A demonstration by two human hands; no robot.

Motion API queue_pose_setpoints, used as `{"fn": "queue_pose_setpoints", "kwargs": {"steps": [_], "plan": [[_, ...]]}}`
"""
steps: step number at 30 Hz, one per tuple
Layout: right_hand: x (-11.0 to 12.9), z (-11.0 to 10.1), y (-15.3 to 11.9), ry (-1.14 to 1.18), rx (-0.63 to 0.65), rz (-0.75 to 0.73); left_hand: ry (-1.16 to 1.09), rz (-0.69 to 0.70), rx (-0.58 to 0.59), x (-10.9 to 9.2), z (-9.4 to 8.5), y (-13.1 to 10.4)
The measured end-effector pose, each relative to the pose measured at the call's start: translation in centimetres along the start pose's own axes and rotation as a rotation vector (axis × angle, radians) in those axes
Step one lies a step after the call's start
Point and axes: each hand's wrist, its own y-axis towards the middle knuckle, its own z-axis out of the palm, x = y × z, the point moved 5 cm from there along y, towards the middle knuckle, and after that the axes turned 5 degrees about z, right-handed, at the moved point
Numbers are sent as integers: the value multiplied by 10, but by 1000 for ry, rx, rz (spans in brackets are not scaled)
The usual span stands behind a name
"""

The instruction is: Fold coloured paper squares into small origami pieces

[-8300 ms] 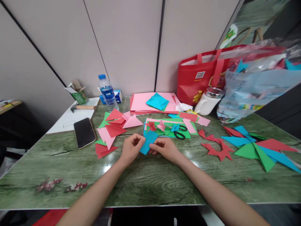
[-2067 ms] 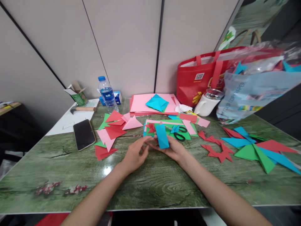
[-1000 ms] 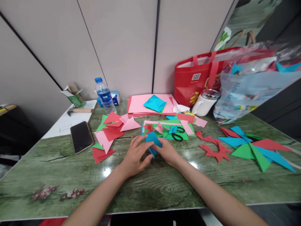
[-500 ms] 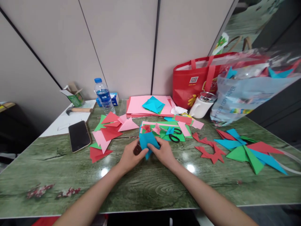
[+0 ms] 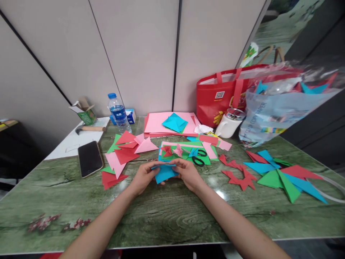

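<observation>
A small blue paper (image 5: 165, 173) is held between both hands near the middle of the table. My left hand (image 5: 144, 177) pinches its left side, and my right hand (image 5: 188, 175) grips the right side, thumbs on the near face. Just beyond the fingers lie green and pink sheets (image 5: 184, 158) with small folded pieces and black-handled scissors (image 5: 199, 161) on them. Farther back, a folded blue paper (image 5: 175, 122) rests on a pile of pink sheets (image 5: 153, 121).
Red, pink and green folded pieces (image 5: 126, 154) lie left, beside a phone (image 5: 90, 159), hammer (image 5: 91, 128) and water bottle (image 5: 119, 113). To the right are a red jagged ring (image 5: 244, 177), folded papers (image 5: 289, 183), white mug (image 5: 230, 124), red bag (image 5: 208, 100) and plastic bag (image 5: 269, 115).
The blue paper has turned from a tall, slanted position to a wider one, with an edge along the top. My hands now hold it from opposite sides, and the view has shifted slightly.
</observation>
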Motion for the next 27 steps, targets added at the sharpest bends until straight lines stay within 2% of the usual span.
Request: {"fn": "queue_pose_setpoints", "kwargs": {"steps": [3,8,11,15,21,27], "plan": [[1,-2,1,26,-12,12,-5,1,7,-1,-1,0],[1,-2,2,-24,-46,61,245,105,27,-5,-3,1],[6,-1,1,-174,-48,-33,330,182,71,-7,0,1],[8,2,1,-291,11,-160,236,154,69,-8,3,1],[5,-1,2,-246,-13,-144,145,78,-6,-4,-2,2],[6,-2,2,-166,-30,-124,175,113,-65,-4,-7,3]]}}
